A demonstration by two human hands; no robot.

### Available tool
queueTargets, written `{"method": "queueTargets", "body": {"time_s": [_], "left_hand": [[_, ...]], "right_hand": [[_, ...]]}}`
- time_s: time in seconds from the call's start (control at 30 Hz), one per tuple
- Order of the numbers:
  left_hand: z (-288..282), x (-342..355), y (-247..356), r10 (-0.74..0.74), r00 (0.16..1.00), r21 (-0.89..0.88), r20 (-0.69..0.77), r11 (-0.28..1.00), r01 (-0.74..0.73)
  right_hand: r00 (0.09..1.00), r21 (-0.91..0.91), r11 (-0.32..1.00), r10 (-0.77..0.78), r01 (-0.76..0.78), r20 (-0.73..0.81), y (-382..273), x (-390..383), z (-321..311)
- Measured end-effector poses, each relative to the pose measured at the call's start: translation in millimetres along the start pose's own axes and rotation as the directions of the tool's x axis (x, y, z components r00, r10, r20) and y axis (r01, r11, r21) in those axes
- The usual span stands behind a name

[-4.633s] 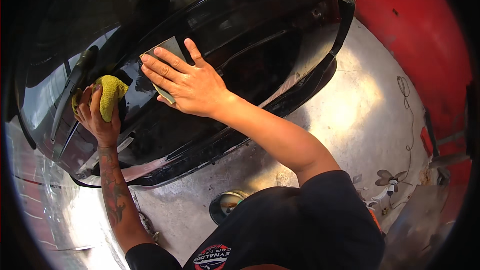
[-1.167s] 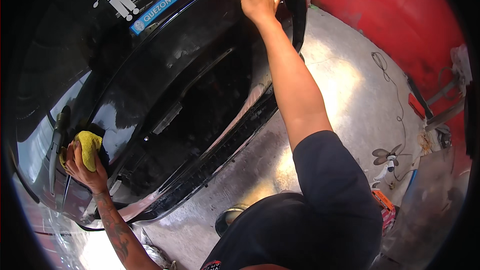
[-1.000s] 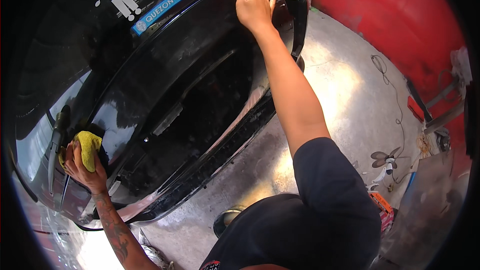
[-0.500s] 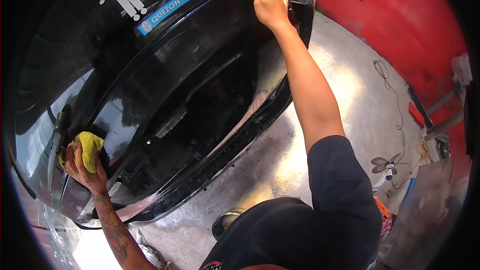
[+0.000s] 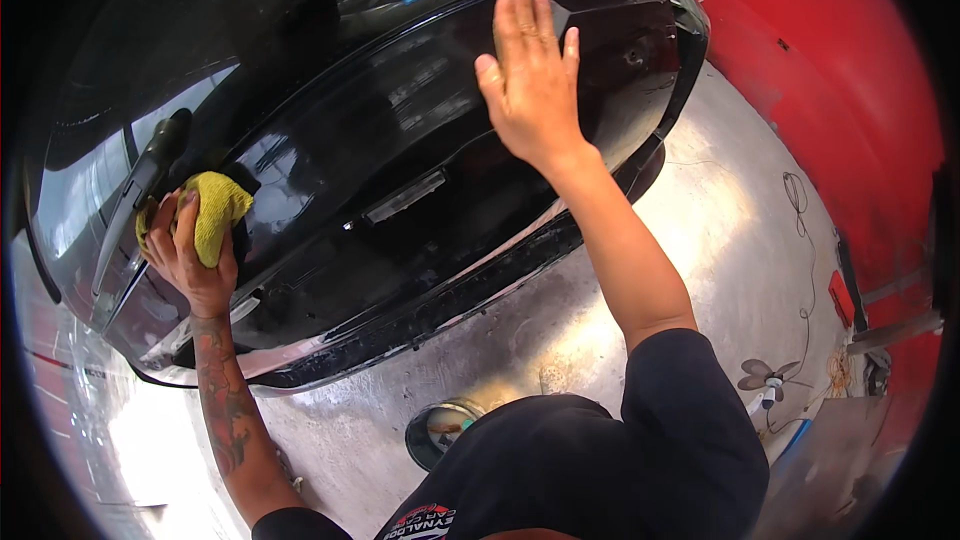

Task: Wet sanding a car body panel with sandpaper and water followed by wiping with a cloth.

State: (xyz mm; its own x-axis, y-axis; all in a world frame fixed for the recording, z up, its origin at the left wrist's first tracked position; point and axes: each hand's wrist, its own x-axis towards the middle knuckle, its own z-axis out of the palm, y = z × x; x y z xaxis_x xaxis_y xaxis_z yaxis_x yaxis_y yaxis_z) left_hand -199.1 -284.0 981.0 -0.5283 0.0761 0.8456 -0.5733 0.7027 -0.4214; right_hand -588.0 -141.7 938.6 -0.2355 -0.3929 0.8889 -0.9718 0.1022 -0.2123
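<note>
A glossy black car rear panel point(image 5: 400, 120) spans the upper left, with white decals and a blue sticker strip at its top. My left hand point(image 5: 200, 270) grips a folded yellow cloth point(image 5: 222, 220) against the panel, just right of the rear wiper point(image 5: 152, 162). Below the sticker, my right hand point(image 5: 530, 90) lies flat with fingers stretched over a thin grey pad point(image 5: 561, 16), pressing it to the bodywork. Most of the pad is hidden under my fingers.
A red surface point(image 5: 820, 60) curves along the right beside the concrete floor point(image 5: 720, 240). On the floor are a dark bucket point(image 5: 420, 435) below the car, a small fan point(image 5: 760, 380) and a loose cord point(image 5: 800, 205) at the right.
Over the last half second my right hand has come down from the panel's upper right corner. The view has shifted, while my left hand stays on the cloth beside the wiper.
</note>
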Motion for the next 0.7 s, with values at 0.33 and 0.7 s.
{"method": "queueTargets", "body": {"time_s": [0.33,0.7], "left_hand": [[4,2,2,-0.031,0.999,-0.032,0.013,0.999,0.032],[-7,0,0,-0.031,0.999,0.000,-0.009,1.000,0.031]], "right_hand": [[0.934,0.335,0.898,-0.340,0.285,0.115,-161,-32,32],[0.964,0.110,0.969,-0.236,0.223,0.123,-127,-20,8]]}}
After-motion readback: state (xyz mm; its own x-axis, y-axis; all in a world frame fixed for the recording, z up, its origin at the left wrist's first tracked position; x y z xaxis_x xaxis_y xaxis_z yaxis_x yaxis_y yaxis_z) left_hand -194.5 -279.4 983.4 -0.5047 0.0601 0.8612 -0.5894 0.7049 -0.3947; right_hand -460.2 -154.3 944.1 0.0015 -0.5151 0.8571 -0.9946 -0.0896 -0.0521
